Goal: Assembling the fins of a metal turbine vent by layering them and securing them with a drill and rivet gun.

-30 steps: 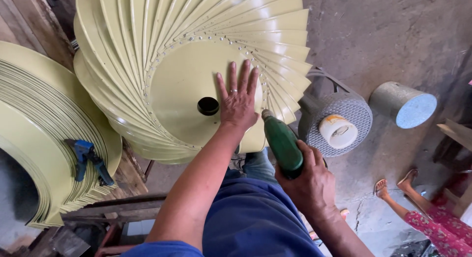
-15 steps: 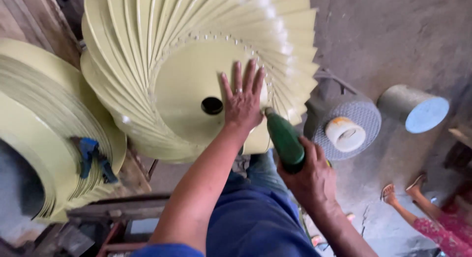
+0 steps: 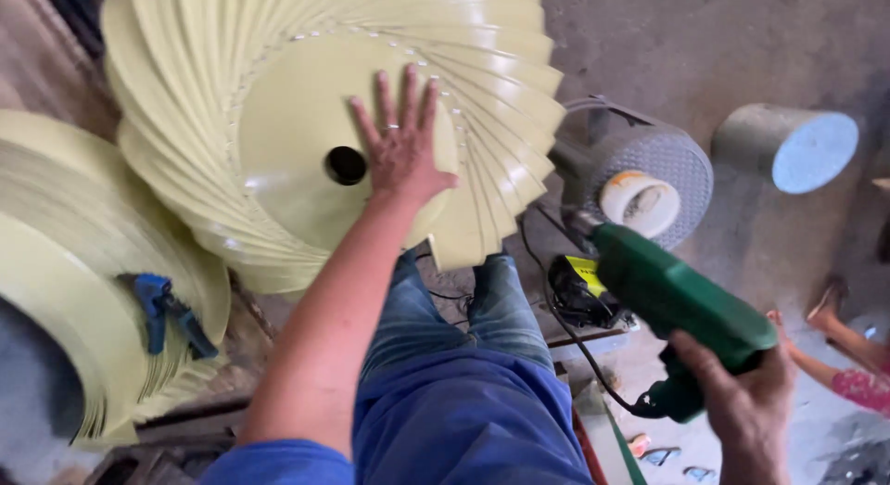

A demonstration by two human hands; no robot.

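Observation:
My left hand (image 3: 400, 142) lies flat, fingers spread, on the centre disc of a pale yellow fan-shaped wheel of overlapping metal blades (image 3: 232, 105), just right of its dark centre hole (image 3: 346, 165). My right hand (image 3: 746, 406) grips a green power drill (image 3: 677, 304) by its handle, held off to the right and away from the wheel, bit end pointing up-left. My blue-trousered legs (image 3: 464, 383) show below.
A second pale yellow bladed wheel (image 3: 65, 290) stands at the left with a blue clamp (image 3: 167, 309) on it. A perforated metal stool with a tape roll (image 3: 640, 197), a grey cylinder (image 3: 788, 146), a yellow-black tool (image 3: 584, 290) and another person's arm (image 3: 848, 355) are at the right.
My right hand has drawn the green drill away from the wheel, rightward and down. My left hand stays flat on the disc. The view has shifted closer.

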